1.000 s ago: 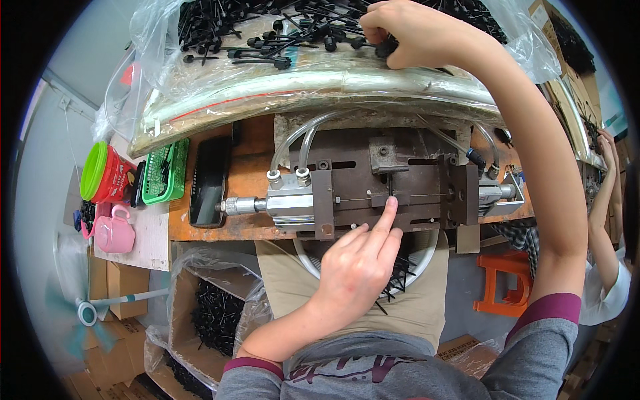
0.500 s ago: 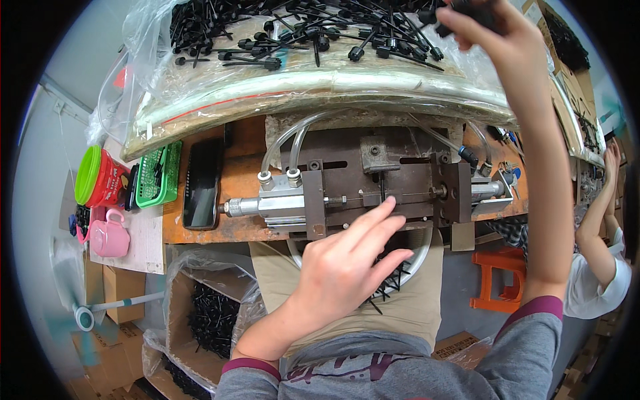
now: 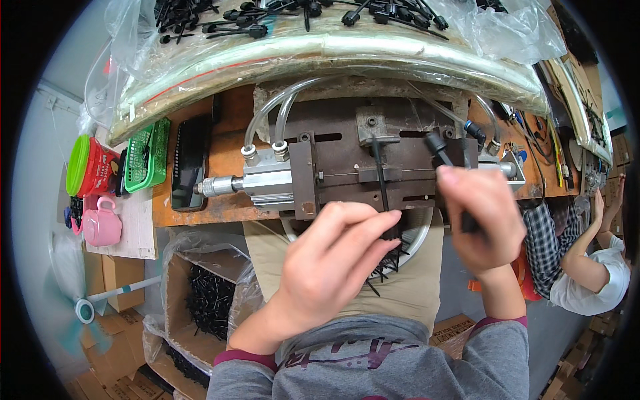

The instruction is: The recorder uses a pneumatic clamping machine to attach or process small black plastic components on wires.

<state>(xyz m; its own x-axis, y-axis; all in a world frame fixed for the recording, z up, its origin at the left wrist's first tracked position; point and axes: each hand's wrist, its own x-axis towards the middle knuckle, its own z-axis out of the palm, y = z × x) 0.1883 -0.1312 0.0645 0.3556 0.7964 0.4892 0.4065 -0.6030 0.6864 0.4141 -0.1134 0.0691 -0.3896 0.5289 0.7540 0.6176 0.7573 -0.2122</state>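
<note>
Left hand [image 3: 320,260] apparently pinches the near end of a rod [image 3: 382,180] across the jig [image 3: 341,150] while right hand [image 3: 487,217] grips black parts [image 3: 437,144], the rod likely light, stiff, best held there.

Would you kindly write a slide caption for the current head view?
Left hand at a black rod across a metal fixture; the right hand, blurred, holds black parts.
</note>
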